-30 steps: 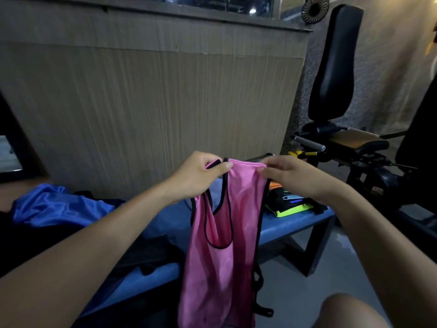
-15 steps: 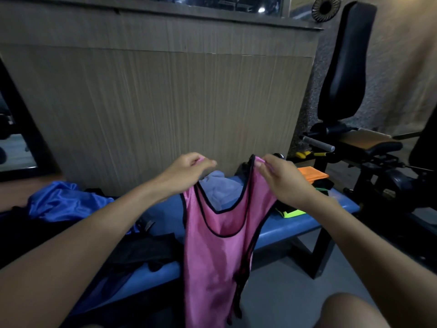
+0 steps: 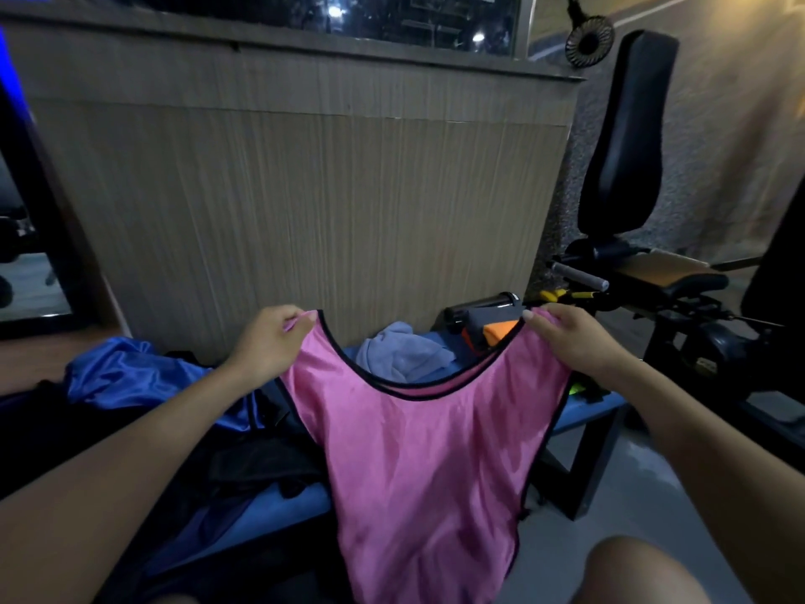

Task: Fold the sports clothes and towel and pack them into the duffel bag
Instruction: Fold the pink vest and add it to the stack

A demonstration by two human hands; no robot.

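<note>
A pink sports vest (image 3: 429, 464) with black trim hangs spread out in front of me, over the blue bench (image 3: 583, 411). My left hand (image 3: 268, 342) pinches its left shoulder strap and my right hand (image 3: 570, 337) pinches the right one. Behind the vest a crumpled grey-blue towel (image 3: 398, 353) lies on the bench. A shiny blue garment (image 3: 122, 377) lies bunched at the left. Dark clothing or a bag (image 3: 257, 468) sits on the bench under my left forearm; I cannot tell which.
A wood-panelled wall (image 3: 305, 220) stands right behind the bench. A black, orange and neon item (image 3: 492, 331) lies at the bench's right end. A black exercise machine (image 3: 631, 167) with a padded backrest stands at the right. My bare knee (image 3: 644, 573) shows bottom right.
My hands have moved apart, stretching the pink vest wide by its shoulder straps. It hung narrow and bunched before.
</note>
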